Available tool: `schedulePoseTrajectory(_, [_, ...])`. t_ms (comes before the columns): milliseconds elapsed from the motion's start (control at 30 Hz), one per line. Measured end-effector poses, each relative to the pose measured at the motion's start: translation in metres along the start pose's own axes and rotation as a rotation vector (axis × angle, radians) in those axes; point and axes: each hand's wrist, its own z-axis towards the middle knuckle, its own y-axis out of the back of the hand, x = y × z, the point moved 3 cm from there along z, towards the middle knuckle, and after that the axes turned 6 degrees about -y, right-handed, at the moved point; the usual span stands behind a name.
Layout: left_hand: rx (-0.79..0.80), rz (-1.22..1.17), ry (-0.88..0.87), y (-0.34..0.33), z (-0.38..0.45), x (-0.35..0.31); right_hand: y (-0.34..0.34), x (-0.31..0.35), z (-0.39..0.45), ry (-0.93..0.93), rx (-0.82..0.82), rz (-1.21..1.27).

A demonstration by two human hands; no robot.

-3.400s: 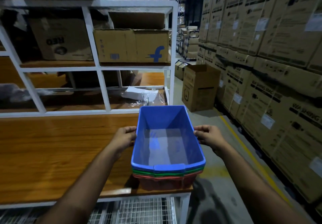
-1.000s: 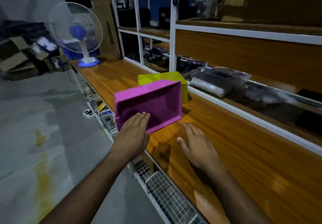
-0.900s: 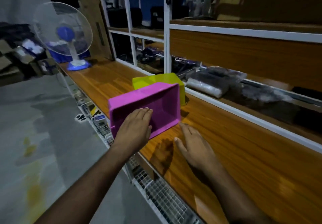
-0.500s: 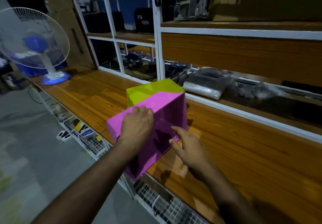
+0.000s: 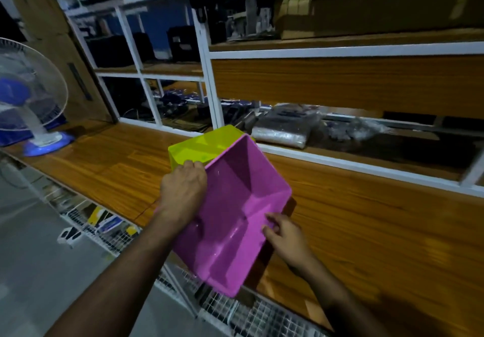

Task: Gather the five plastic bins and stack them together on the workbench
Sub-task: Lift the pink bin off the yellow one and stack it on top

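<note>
A single head-worn, wide-angle camera looks forward and down from close above the counter (image 5: 366,232), whose front edge runs diagonally from 10 o'clock to 5 o'clock. Both forearms enter from 6 o'clock. White shelving (image 5: 209,74) fills the 12 to 3 o'clock side; the floor (image 5: 39,271) lies toward 8 o'clock, and a fan (image 5: 28,95) stands at 9 o'clock.

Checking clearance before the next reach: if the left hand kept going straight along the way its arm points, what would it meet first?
Probably the yellow bin: the left hand grips the pink bin at its far rim, just short of it. Depth is unclear.
</note>
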Motion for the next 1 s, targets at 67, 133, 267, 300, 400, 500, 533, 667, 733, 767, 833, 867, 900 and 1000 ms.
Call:
schedulePoseTrajectory(67, [0.027,-0.073,-0.007,0.000,-0.003,-0.003,0.010,-0.003,-0.002,-0.062,-0.100,-0.002])
schedulePoseTrajectory(133, [0.147,-0.118,0.012,-0.001,-0.005,-0.008,0.022,-0.003,-0.004,-0.085,-0.178,-0.004])
schedulePoseTrajectory(267, [0.458,-0.495,0.199,-0.040,-0.001,0.000,0.047,-0.010,-0.001,-0.125,-0.257,0.061])
schedulePoseTrajectory(300, [0.480,-0.712,0.242,-0.048,-0.004,-0.001,0.054,-0.014,0.000,-0.148,-0.262,0.098])
schedulePoseTrajectory(400, [0.449,-1.402,0.462,-0.069,-0.020,-0.010,0.069,-0.028,0.003,-0.200,-0.276,0.260])
schedulePoseTrajectory(500, [0.525,-1.808,0.609,-0.086,-0.030,-0.023,0.077,-0.029,0.004,-0.374,-0.236,0.562])
schedulePoseTrajectory(533, [0.548,-1.874,0.634,-0.090,-0.032,-0.026,0.077,-0.029,0.003,-0.406,-0.178,0.666])
schedulePoseTrajectory(667, [0.633,-2.076,0.704,-0.104,-0.038,-0.032,0.078,-0.031,0.004,-0.423,-0.019,0.876])
schedulePoseTrajectory(733, [0.694,-2.116,0.688,-0.106,-0.036,-0.030,0.080,-0.036,0.007,-0.443,0.005,0.909])
schedulePoseTrajectory(767, [0.729,-2.106,0.673,-0.106,-0.034,-0.029,0.083,-0.037,0.008,-0.455,0.005,0.908])
schedulePoseTrajectory(833, [0.800,-2.065,0.626,-0.103,-0.028,-0.026,0.087,-0.037,0.009,-0.497,0.001,0.919])
schedulePoseTrajectory(867, [0.815,-2.058,0.626,-0.103,-0.026,-0.024,0.089,-0.036,0.008,-0.523,0.012,0.934])
schedulePoseTrajectory(900, [0.822,-2.061,0.639,-0.103,-0.023,-0.024,0.090,-0.035,0.007,-0.543,0.026,0.942])
schedulePoseTrajectory(1000, [0.868,-2.044,0.640,-0.106,-0.017,-0.022,0.092,-0.031,0.004,-0.541,0.061,0.889])
